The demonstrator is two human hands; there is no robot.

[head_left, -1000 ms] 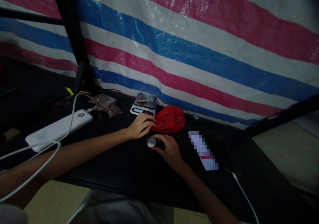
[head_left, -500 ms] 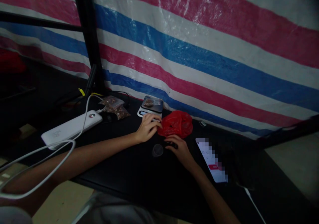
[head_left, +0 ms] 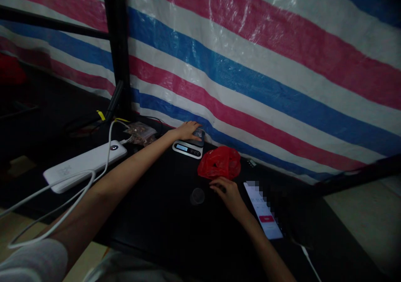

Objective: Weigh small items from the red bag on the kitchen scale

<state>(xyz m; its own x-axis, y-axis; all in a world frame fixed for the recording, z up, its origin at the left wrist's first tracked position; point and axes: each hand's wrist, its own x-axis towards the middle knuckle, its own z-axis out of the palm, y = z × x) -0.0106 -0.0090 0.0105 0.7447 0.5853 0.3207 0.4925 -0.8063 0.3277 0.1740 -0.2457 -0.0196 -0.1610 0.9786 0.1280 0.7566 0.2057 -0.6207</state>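
Observation:
My left hand (head_left: 188,130) reaches over the platform of a small kitchen scale (head_left: 187,149). Its fingers and thumb are apart, around a small clear plastic bag (head_left: 198,134) that the hand partly covers. My right hand (head_left: 228,192) rests low over the black tabletop, fingers loosely curved with a gap above the thumb, and nothing visible in them. Just beyond its fingertips lies a crumpled red plastic bag (head_left: 221,163); whether they touch is unclear. To the left of that hand is a small clear round cup (head_left: 197,196).
Clear bags of brown bits (head_left: 140,133) lie left of the scale, behind a white power bank (head_left: 84,165) with a looping white cable. A lit phone (head_left: 263,211) is at the right. A striped plastic sheet (head_left: 238,71) hangs behind the table, with a black post (head_left: 119,48) at left.
My left hand has moved from the red bag's edge up and back onto the scale, over the small clear bag. My right hand has stayed near the red bag. The view has shifted slightly.

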